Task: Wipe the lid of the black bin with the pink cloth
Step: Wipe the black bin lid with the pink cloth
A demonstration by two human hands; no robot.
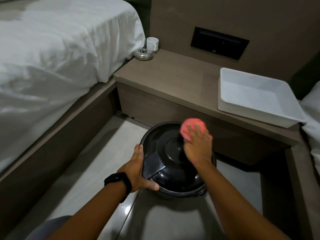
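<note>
- Plainly, the black bin (pixel 174 172) stood on the tiled floor (pixel 97 163), between the bed (pixel 52 58) and the low bedside desk (pixel 173 80), its domed lid (pixel 166 144) shut and facing up.
- The right hand (pixel 197 144) lay flat, fingers spread, pressing the bunched pink cloth (pixel 187 128) onto the far right part of the lid; the cloth was pinned under the palm and fingers, not gripped in a fist.
- The left hand (pixel 136 170) was curled part-way round the bin's near left rim, thumb along the edge, steadying it.
- Risk: with only a flat press, the cloth could slip out from under the fingers and drop behind the bin, against the desk.
- Risk: hard pressure on one side of a hinged or swinging lid might tip it inward; whether it swings could not be told.
- Risk: the bin looked light, so a loosened left grip could let it slide on the glossy tiles.
- Risk: the lid's near and left parts could easily be missed.
</note>
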